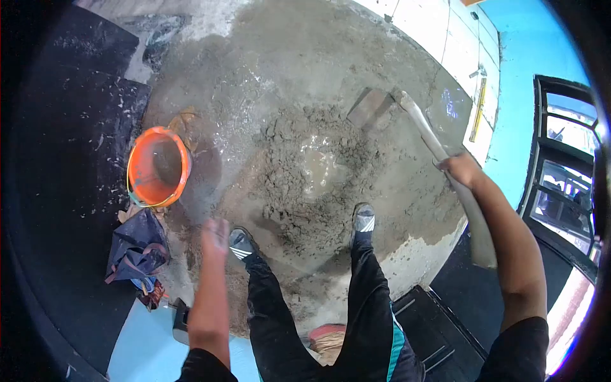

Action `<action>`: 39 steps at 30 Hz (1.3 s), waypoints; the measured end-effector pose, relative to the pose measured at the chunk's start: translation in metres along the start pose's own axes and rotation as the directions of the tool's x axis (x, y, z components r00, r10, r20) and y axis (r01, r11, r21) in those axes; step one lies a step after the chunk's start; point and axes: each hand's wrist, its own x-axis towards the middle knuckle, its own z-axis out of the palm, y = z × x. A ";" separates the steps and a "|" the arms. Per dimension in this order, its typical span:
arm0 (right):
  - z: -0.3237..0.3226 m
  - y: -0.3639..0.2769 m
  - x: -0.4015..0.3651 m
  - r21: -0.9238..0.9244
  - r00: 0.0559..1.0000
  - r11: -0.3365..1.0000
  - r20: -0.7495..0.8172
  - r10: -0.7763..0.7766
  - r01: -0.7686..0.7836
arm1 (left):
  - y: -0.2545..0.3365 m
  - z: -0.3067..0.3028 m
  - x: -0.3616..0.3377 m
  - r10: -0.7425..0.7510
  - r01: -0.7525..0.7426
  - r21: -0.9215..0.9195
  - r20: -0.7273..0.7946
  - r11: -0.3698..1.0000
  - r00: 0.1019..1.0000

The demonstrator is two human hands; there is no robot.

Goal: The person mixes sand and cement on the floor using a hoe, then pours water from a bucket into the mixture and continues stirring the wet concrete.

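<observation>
My right hand (pixel 463 170) is closed around the wooden handle of a hoe (pixel 425 127). The flat blade of that hoe (pixel 371 108) rests at or just above the upper right edge of a ring of wet mortar (pixel 286 184). Grey water (pixel 320 167) pools in the middle of the ring. Out to the left, my left hand (pixel 215 234) is smeared by motion, and its fingers cannot be made out. Nothing visible is held in it. It is near my left foot, below an orange bucket (pixel 172 130).
A dark bag (pixel 137 245) lies below the bucket, by the black floor covering (pixel 63 134). My sandalled feet stand at the mortar's near edge. A hammer (pixel 478 105) lies on white tiles (pixel 439 32) at the right, near a blue wall and black-framed window (pixel 566 172).
</observation>
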 end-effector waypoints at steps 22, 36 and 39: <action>0.209 0.078 -0.074 0.366 0.953 0.901 -0.269 -0.140 0.236 | -0.175 0.131 -0.411 -0.676 0.010 0.974 0.149 0.225 0.721; 0.240 0.046 -0.040 0.923 0.982 0.343 0.132 0.137 -0.172 | -0.151 0.107 -0.401 -0.255 -0.451 0.808 0.377 -0.380 0.890; 0.232 0.047 -0.013 0.941 0.965 0.221 0.263 -0.006 -0.255 | -0.163 0.119 -0.390 -0.262 -0.486 0.797 0.413 -0.358 0.872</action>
